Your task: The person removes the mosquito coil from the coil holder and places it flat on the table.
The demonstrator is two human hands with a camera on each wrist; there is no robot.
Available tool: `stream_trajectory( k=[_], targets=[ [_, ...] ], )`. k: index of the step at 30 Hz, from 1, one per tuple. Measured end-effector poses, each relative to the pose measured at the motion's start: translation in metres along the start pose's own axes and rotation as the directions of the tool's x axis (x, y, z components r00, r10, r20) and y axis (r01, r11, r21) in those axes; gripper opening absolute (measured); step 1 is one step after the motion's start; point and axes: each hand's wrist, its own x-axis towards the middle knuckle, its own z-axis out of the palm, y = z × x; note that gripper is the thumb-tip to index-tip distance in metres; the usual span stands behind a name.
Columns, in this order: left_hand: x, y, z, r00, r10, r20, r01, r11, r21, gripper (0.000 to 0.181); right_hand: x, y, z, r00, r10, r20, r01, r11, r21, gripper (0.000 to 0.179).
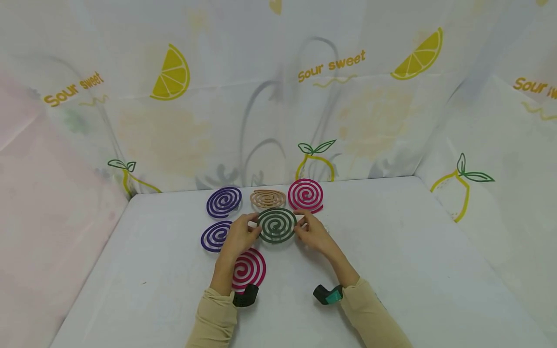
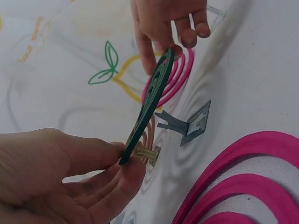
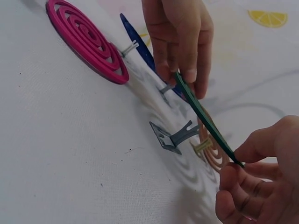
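Note:
A green mosquito coil (image 1: 275, 226) is held above the white table by both hands. My left hand (image 1: 239, 234) pinches its left edge between thumb and fingers, and my right hand (image 1: 314, 234) pinches the right edge. In the left wrist view the coil appears almost edge-on and tilted. Close beside it, a small metal coil stand (image 3: 170, 138) with a forked prong rests on the table, apart from the coil in the right wrist view. Behind the green coil is a tan mosquito coil (image 1: 267, 198), with a pale yellowish stand (image 2: 148, 153) at it.
A pink coil (image 1: 306, 195) is at the back right and a purple coil (image 1: 224, 202) at the back left. Another purple coil (image 1: 215, 237) is partly covered by my left hand. A second pink coil (image 1: 243, 270) lies under my left forearm. Printed fabric walls surround the table.

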Motion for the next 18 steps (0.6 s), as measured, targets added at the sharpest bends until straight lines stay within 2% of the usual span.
stream_trajectory(
  k=[9,15,18],
  targets=[
    [-0.0007,0.0004,-0.0012,1.0,-0.01,0.002,0.01,0.999,-0.038,0.046,-0.0016,-0.0023,-0.0032,1.0,0.019,0.011,-0.019,1.0,0.007,0.049],
    [-0.0002,0.0025,-0.0021,1.0,-0.027,0.007,0.028,0.998,-0.06,0.048,-0.0017,-0.0026,-0.005,1.0,-0.002,0.018,0.002,1.0,0.004,0.051],
    [-0.0001,0.0026,-0.0022,0.999,-0.034,0.012,0.035,0.997,-0.063,0.049,-0.0054,-0.01,-0.0074,1.0,-0.015,0.028,0.015,1.0,0.007,0.051]
  ],
)
